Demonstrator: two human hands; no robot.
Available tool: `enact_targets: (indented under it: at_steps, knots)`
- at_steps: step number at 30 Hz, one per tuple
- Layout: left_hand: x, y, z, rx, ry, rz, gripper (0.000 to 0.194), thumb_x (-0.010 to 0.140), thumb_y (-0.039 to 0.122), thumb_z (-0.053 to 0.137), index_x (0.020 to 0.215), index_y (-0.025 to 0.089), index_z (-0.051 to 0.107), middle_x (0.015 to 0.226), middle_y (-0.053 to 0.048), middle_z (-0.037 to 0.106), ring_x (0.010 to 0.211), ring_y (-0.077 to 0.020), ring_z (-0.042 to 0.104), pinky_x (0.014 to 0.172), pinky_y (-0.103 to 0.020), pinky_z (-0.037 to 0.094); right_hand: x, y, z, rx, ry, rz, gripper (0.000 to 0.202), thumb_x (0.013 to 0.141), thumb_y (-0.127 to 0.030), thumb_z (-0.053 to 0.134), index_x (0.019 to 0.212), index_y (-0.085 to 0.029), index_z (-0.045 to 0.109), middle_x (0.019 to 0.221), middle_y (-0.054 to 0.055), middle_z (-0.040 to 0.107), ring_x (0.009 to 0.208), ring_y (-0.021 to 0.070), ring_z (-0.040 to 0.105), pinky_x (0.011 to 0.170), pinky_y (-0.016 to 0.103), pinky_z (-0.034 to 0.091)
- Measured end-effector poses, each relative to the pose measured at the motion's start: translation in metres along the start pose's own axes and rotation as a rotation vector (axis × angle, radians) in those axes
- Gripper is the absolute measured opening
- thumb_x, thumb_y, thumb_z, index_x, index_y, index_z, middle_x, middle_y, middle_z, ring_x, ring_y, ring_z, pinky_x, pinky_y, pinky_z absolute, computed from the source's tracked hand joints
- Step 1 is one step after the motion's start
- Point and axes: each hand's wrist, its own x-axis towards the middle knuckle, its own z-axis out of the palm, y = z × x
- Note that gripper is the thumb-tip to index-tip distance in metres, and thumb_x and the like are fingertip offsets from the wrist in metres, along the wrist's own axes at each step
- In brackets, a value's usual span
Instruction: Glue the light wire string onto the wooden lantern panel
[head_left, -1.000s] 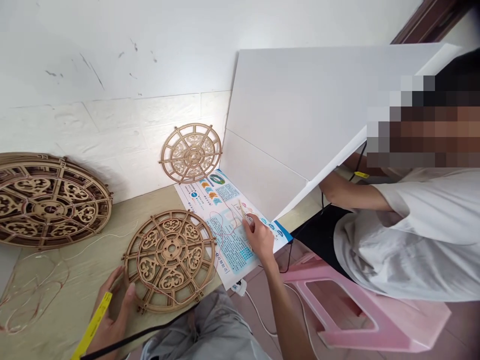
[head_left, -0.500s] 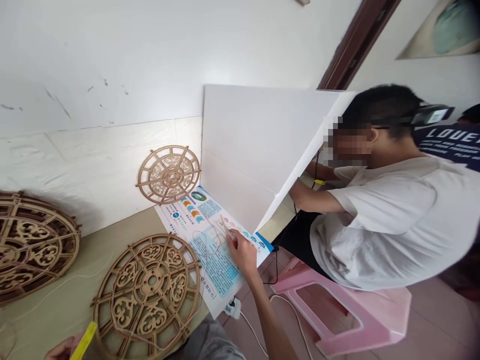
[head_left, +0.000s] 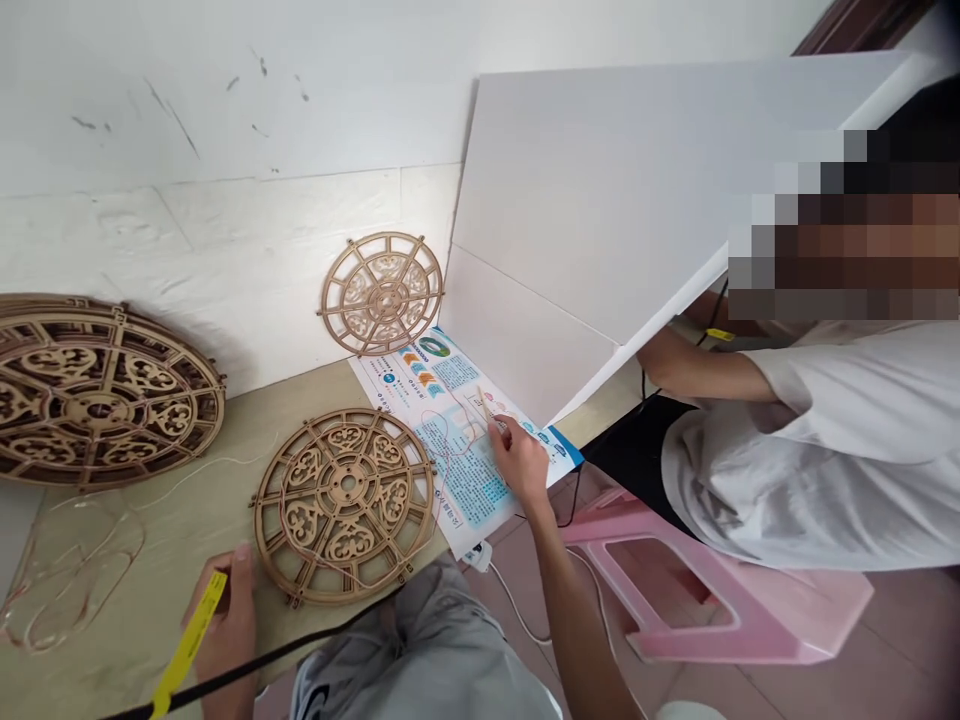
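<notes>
My right hand is closed on a thin, pale, pointed stick, its tip just over the printed sheet. Thin red thread or wire loops across the sheet beside that hand. To the left lies a round, fretwork wooden disc, overlapping the sheet's edge, with reddish strand laid around it. My left hand is at the disc's near left side, thumb raised and fingers curled. A yellow tag on a black cable crosses in front of it, so what its fingers hold, if anything, is hidden.
A stack of similar discs lies at left; another disc leans on the wall. Loose clear and reddish strands lie on the table. A white board stands behind the sheet. Beyond it a person sits on a pink stool.
The view has swung left and down, bringing more of the table and my left hand into sight. My left hand is a little closer to the disc. The right still grips the stick over the sheet.
</notes>
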Motion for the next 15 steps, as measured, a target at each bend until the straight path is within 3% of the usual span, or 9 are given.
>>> enact_targets:
  at_steps: [2, 6, 8, 10, 12, 15]
  knots:
    - [0.0, 0.001, 0.003, -0.052, -0.006, -0.029, 0.063, 0.079, 0.075, 0.057, 0.086, 0.013, 0.058, 0.076, 0.001, 0.054, 0.071, -0.0054, 0.049, 0.067, -0.018, 0.041, 0.0, -0.001, -0.003, 0.009, 0.0, 0.011, 0.053, 0.093, -0.051, 0.042, 0.121, -0.015, 0.069, 0.075, 0.006, 0.064, 0.069, 0.0186, 0.057, 0.064, 0.028, 0.032]
    - [-0.005, 0.0, 0.006, -0.056, -0.038, 0.043, 0.062, 0.078, 0.072, 0.061, 0.098, 0.013, 0.064, 0.09, -0.002, 0.062, 0.08, -0.0066, 0.056, 0.076, -0.019, 0.048, -0.015, -0.009, -0.018, 0.054, 0.054, -0.015, 0.056, 0.095, -0.05, 0.04, 0.13, -0.013, 0.063, 0.082, 0.007, 0.065, 0.068, 0.0168, 0.055, 0.067, 0.03, 0.039]
    - [-0.007, 0.001, 0.005, 0.023, -0.131, 0.188, 0.049, 0.085, 0.06, 0.06, 0.102, 0.014, 0.066, 0.094, -0.003, 0.064, 0.084, -0.006, 0.058, 0.083, -0.019, 0.049, -0.033, -0.02, -0.026, 0.141, 0.071, -0.174, 0.048, 0.095, -0.052, 0.048, 0.117, -0.014, 0.066, 0.079, 0.006, 0.064, 0.065, 0.015, 0.053, 0.067, 0.03, 0.041]
    - [-0.008, 0.001, 0.005, 0.099, -0.206, 0.376, 0.037, 0.092, 0.048, 0.057, 0.105, 0.015, 0.066, 0.097, -0.004, 0.066, 0.09, -0.0067, 0.06, 0.084, -0.019, 0.05, -0.057, -0.035, -0.031, 0.26, -0.091, -0.393, 0.033, 0.097, -0.047, 0.055, 0.102, -0.017, 0.068, 0.077, 0.004, 0.063, 0.067, 0.0136, 0.054, 0.067, 0.028, 0.044]
    - [-0.008, 0.002, 0.004, 0.131, -0.253, 0.444, 0.031, 0.095, 0.041, 0.053, 0.107, 0.015, 0.066, 0.102, -0.005, 0.067, 0.096, -0.0074, 0.061, 0.088, -0.02, 0.051, -0.084, -0.051, -0.029, 0.334, -0.278, -0.655, 0.02, 0.099, -0.035, 0.057, 0.096, -0.017, 0.066, 0.086, 0.006, 0.066, 0.08, 0.0146, 0.059, 0.073, 0.027, 0.048]
    - [-0.006, 0.002, 0.003, 0.142, -0.296, 0.478, 0.028, 0.097, 0.035, 0.05, 0.108, 0.016, 0.066, 0.109, -0.005, 0.067, 0.107, -0.0088, 0.061, 0.098, -0.023, 0.051, -0.122, -0.072, -0.013, 0.286, -0.361, -0.914, 0.013, 0.097, -0.028, 0.061, 0.101, -0.016, 0.064, 0.097, 0.008, 0.066, 0.092, 0.0183, 0.058, 0.08, 0.032, 0.049]
